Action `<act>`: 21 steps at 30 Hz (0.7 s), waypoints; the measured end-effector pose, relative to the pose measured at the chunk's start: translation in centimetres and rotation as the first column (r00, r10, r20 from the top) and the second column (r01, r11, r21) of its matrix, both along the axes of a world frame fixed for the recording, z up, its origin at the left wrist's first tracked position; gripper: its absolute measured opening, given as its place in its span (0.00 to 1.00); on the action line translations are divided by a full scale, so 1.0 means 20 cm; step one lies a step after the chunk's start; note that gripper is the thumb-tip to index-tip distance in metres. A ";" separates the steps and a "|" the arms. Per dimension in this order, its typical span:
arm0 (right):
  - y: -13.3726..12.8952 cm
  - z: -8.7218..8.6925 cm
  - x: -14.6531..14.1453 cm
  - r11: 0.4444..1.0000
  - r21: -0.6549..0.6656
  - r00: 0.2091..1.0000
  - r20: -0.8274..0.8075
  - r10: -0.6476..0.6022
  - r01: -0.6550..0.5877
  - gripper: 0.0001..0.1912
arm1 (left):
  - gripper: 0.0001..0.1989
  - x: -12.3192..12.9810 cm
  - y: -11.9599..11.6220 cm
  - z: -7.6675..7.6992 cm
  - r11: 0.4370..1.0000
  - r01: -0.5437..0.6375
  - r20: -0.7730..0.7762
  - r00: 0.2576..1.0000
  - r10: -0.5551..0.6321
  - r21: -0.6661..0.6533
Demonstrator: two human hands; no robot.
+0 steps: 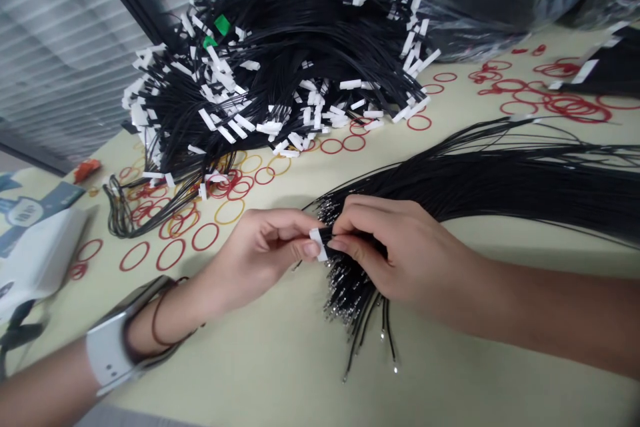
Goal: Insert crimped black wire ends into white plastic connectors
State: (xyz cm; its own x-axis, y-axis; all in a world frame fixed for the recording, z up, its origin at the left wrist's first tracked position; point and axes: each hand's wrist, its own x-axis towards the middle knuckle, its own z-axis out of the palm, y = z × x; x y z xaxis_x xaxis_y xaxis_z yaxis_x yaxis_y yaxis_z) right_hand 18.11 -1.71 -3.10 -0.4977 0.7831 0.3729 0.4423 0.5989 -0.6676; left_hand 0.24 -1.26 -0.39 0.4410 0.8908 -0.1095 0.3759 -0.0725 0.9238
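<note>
At the left edge, a white carton (pixel 35 260) is seen on the pale bench (pixel 280 387), with loose red and tan rubber bands (pixel 170 255) scattered beside it and a white wrist strap (pixel 107 353) worn on the left arm. Beyond them, a large heap of black wires ending in white connectors (pixel 265 80) is piled toward the far side. At the middle, a white plastic connector (pixel 318 244) is clamped by the fingers (pixel 306 248) of the left hand (pixel 255 257), and the wires behind it are pinched by the closed fingers (pixel 350 240) of the right hand (pixel 400 247), the hands almost touching. A long bundle of black wires (pixel 500 180) is laid out to the right, running off the right edge, while its metal-tipped ends (pixel 350 287) fan toward the near side, where open bench remains.
</note>
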 end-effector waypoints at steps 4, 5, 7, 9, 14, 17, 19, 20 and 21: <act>-0.02 0.00 0.01 1.000 0.011 1.000 0.005 0.009 -0.009 0.07 | 0.03 0.00 -0.01 0.01 0.999 0.006 -0.007 1.000 -0.006 0.032; -0.02 0.00 0.01 1.000 0.008 1.000 -0.005 0.006 -0.006 0.07 | 0.02 0.00 -0.01 0.01 0.999 0.010 -0.011 1.000 -0.010 0.044; 0.00 0.01 0.01 1.000 0.003 0.999 -0.034 0.005 -0.005 0.07 | 0.02 0.00 0.00 0.01 0.998 0.019 -0.032 0.999 -0.017 0.067; 0.02 0.03 0.02 1.000 -0.009 1.000 -0.019 0.011 -0.011 0.07 | 0.03 0.00 0.00 0.01 0.996 0.036 -0.078 0.997 -0.029 0.082; 0.08 0.07 0.02 0.998 -0.049 0.993 0.116 -0.021 0.027 0.08 | 0.03 0.00 0.01 0.02 0.995 0.044 -0.120 0.992 -0.033 0.089; 0.08 0.08 0.04 0.981 0.183 0.982 0.163 -0.100 0.070 0.07 | 0.03 0.00 0.02 0.02 1.000 0.013 -0.048 0.999 -0.012 0.022; 0.09 0.10 0.07 0.947 0.321 0.975 0.214 -0.059 -0.013 0.08 | 0.03 -0.01 0.03 0.02 0.999 -0.001 -0.001 1.000 0.001 -0.035; 0.09 0.10 0.08 0.938 0.329 0.964 0.264 0.018 -0.108 0.08 | 0.03 -0.02 0.04 0.02 0.998 -0.004 0.022 1.000 0.006 -0.058; 0.09 0.11 0.10 0.929 0.300 0.939 0.325 0.113 -0.215 0.07 | 0.03 -0.02 0.04 0.02 0.997 -0.006 0.044 0.999 0.010 -0.077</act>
State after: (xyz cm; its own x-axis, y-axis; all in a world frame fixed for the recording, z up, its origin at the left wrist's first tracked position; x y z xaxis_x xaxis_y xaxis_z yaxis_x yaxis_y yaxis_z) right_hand 20.08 0.04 -0.91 -0.7361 0.5403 0.4078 0.4653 0.8414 -0.2749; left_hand -0.18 -0.41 0.02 0.4398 0.8841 -0.1582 0.3344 0.0022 0.9424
